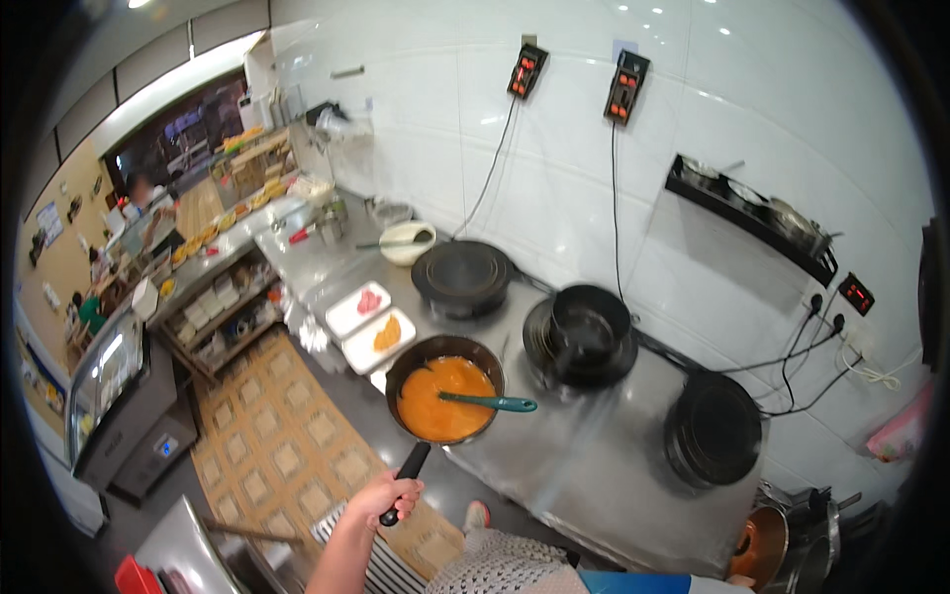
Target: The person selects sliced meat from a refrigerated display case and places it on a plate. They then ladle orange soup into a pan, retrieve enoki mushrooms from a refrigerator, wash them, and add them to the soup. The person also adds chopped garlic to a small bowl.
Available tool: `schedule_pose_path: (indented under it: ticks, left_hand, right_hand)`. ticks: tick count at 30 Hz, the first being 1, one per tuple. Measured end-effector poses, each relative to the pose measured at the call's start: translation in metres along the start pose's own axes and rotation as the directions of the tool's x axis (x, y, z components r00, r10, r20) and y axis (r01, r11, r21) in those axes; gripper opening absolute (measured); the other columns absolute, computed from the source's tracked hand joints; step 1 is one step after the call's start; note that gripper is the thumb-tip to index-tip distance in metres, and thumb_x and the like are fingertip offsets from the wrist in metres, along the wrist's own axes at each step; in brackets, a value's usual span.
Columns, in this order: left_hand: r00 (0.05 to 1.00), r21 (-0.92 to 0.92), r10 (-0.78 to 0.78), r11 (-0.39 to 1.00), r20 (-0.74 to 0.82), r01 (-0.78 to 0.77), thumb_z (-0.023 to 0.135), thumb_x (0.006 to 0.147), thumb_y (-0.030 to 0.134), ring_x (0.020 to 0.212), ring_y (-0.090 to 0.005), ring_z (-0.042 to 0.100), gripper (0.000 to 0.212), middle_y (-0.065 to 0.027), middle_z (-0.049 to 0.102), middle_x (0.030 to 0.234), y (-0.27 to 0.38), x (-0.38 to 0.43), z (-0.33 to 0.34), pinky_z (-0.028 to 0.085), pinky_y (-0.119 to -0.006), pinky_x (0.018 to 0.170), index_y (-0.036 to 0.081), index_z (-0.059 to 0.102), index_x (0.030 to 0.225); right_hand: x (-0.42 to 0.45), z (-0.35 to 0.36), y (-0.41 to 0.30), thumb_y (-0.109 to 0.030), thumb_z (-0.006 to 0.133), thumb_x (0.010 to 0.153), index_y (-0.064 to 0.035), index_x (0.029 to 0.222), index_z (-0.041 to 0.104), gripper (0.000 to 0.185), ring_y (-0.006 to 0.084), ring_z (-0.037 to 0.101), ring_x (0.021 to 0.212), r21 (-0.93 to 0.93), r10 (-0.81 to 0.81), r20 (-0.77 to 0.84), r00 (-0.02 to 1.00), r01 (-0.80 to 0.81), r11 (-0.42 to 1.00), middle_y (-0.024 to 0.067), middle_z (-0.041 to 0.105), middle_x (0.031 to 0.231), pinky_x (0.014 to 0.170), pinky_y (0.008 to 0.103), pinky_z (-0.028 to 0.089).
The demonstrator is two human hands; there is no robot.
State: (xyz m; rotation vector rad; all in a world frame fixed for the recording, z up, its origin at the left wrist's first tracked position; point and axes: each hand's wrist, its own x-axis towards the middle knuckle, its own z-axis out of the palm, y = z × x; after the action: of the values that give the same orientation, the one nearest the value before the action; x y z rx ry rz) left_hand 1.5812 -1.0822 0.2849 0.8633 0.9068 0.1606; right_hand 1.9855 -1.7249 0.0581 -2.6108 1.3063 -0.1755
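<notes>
My left hand [393, 499] is closed around the black handle of a dark frying pan [392, 416]. Orange sauce [438, 419] fills the pan, and a green-handled spatula [505, 403] lies in it with its handle over the rim. The pan is at the front edge of a stainless steel counter [586, 475]. At the bottom right, a small part of my right hand [741, 581] shows beside an orange-stained pan [764, 538]; its fingers are mostly hidden. Two white trays, one with pink food [368, 301], one with orange-brown food [387, 334], lie behind the frying pan.
Round black cooktops [462, 271] stand along the tiled wall, one bearing a black pot [590, 319]. A pale bowl [407, 245] is at the back. Stacked pots [816, 546] stand lower right, below a wall shelf [749, 215]. A person [156, 219] is far left.
</notes>
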Motion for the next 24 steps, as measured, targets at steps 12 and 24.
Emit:
schedule_pose_path:
  ticks: [12, 24]
  left_hand:
    - [0.967, 0.123, 0.032, 0.990, 0.252, -0.064, 0.053, 0.075, 0.005, 0.040, -0.0062, 0.039, 0.010, 0.0020, 0.040, 0.052, 0.228, 0.260, -0.105, 0.035, -0.023, 0.037, 0.003, 0.044, 0.071]
    - [0.870, 0.321, -0.116, 0.946, 0.480, -0.051, 0.054, 0.075, 0.006, 0.041, -0.0119, 0.045, 0.018, -0.0032, 0.046, 0.049, 0.337, 0.447, -0.160, 0.037, -0.025, 0.040, 0.004, 0.048, 0.058]
  right_hand:
    - [-0.338, -0.125, -0.405, -0.002, 0.050, 0.083, 0.0023, 0.113, 0.048, 0.031, 0.0207, 0.050, 0.100, 0.664, -0.584, -0.609, 0.537, 0.748, -0.004, 0.0125, 0.050, 0.111, 0.087, 0.0297, 0.039]
    - [-0.684, -0.256, -0.697, -0.015, 0.061, 0.074, -0.0040, 0.113, 0.051, 0.042, 0.0325, 0.049, 0.100, 0.083, -0.852, -0.453, -0.263, 0.939, -0.334, 0.0174, 0.053, 0.104, 0.087, 0.0393, 0.041]
